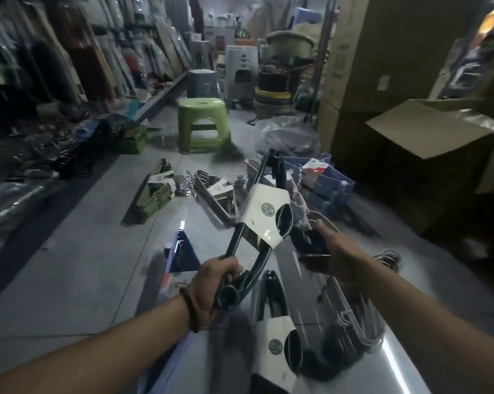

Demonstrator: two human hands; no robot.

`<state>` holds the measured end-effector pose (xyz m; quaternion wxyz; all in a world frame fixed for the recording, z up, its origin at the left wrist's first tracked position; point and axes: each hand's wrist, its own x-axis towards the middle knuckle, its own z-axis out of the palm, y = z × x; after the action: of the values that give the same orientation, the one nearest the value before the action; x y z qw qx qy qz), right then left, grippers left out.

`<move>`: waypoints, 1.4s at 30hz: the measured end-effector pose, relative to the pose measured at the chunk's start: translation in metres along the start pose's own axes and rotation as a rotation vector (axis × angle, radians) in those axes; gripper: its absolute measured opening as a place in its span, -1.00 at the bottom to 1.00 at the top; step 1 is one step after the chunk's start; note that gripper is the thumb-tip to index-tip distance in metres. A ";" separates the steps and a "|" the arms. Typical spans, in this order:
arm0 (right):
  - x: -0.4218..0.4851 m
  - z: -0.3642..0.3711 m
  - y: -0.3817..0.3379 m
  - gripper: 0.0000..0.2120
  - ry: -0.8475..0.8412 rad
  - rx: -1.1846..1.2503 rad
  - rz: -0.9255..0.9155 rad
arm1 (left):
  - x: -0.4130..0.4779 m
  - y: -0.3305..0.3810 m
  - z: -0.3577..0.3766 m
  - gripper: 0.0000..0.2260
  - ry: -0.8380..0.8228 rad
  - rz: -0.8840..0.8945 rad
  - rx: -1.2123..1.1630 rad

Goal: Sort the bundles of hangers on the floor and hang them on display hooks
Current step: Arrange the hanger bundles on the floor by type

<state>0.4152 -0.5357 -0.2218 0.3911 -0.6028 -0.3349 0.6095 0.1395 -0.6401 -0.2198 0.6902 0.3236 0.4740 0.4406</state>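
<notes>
Shelf goods (69,52) blurred, lower hanger bundle (277,345) cut by bottom edge

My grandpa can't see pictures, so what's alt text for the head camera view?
A person's left hand grips a white-labelled dark hanger bundle; the right hand reaches beside it. More bundles litter the floor near a green stool.

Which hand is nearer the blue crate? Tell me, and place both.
Right. The right hand reaches out on the near side of the blue crate. The left hand is farther back and to the left, holding a white-sleeved hanger bundle.
</notes>
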 end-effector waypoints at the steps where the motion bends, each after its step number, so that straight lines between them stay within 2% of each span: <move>1: -0.003 -0.006 0.006 -0.44 0.019 0.022 0.007 | 0.000 -0.007 0.001 -0.75 -0.045 -0.024 -0.042; 5: -0.009 -0.029 0.028 -0.44 0.115 -0.186 -0.053 | 0.002 -0.027 -0.001 -0.80 -0.102 -0.123 0.015; 7: -0.009 -0.037 0.034 -0.40 0.111 -0.216 -0.026 | 0.000 -0.029 -0.003 -0.90 -0.046 -0.129 0.129; 8: -0.016 -0.036 0.032 -0.41 0.120 -0.243 -0.015 | 0.002 -0.030 -0.005 -0.88 -0.006 -0.118 0.183; 11: -0.035 -0.030 0.035 -0.68 0.092 -0.397 0.007 | 0.005 -0.038 0.000 -0.86 0.049 -0.107 0.358; 13: -0.041 -0.030 0.045 -0.66 -0.007 -0.437 0.106 | 0.005 -0.051 0.002 -0.94 0.035 -0.148 0.590; 15: -0.042 -0.033 0.063 -0.61 -0.035 -0.564 0.138 | -0.001 -0.071 0.004 -0.91 -0.044 -0.185 0.921; 17: -0.043 -0.035 0.082 -0.67 0.036 -0.773 0.088 | -0.015 -0.096 0.007 -0.90 -0.039 -0.126 1.106; 19: -0.051 -0.031 0.101 -0.70 0.110 -1.055 0.027 | -0.029 -0.131 0.009 -0.81 0.080 -0.066 1.149; 22: -0.065 -0.018 0.131 -0.68 0.066 -1.441 -0.068 | -0.045 -0.180 0.014 -0.67 0.188 -0.089 1.218; 23: -0.067 -0.015 0.141 -0.66 0.083 -1.486 -0.099 | -0.048 -0.191 0.015 -0.61 0.187 -0.108 1.232; 25: -0.071 -0.013 0.162 -0.64 0.126 -1.403 -0.073 | -0.053 -0.200 0.024 -0.51 0.180 -0.157 1.193; 27: -0.078 -0.018 0.179 -0.58 0.209 -1.186 -0.038 | -0.054 -0.207 0.030 -0.43 0.151 -0.196 1.160; 30: -0.088 -0.026 0.192 -0.58 0.278 -1.020 -0.096 | -0.051 -0.210 0.035 -0.38 0.145 -0.229 1.178; 32: -0.089 -0.023 0.198 -0.58 0.323 -0.960 -0.116 | -0.050 -0.204 0.036 -0.45 0.161 -0.246 1.307; 34: -0.091 -0.015 0.206 -0.55 0.422 -0.859 -0.103 | -0.051 -0.199 0.033 -0.48 0.142 -0.196 1.522; 35: -0.091 -0.011 0.210 -0.55 0.475 -0.796 -0.063 | -0.051 -0.201 0.029 -0.49 0.140 -0.163 1.540; 36: -0.091 -0.008 0.214 -0.54 0.524 -0.703 -0.002 | -0.050 -0.202 0.026 -0.50 0.143 -0.165 1.489; 38: -0.087 -0.006 0.216 -0.48 0.587 -0.480 0.163 | -0.044 -0.202 0.018 -0.49 0.171 -0.202 1.202; 40: -0.081 -0.010 0.218 -0.43 0.592 -0.361 0.257 | -0.030 -0.199 0.013 -0.30 0.180 -0.188 0.945; 42: -0.077 -0.015 0.219 -0.47 0.553 -0.357 0.266 | -0.012 -0.190 0.017 -0.18 0.175 -0.203 0.687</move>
<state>0.4117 -0.7076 -0.3789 0.2727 -0.8422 -0.2360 0.4007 0.2105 -0.7279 -0.3736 0.5383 0.4488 0.6814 0.2110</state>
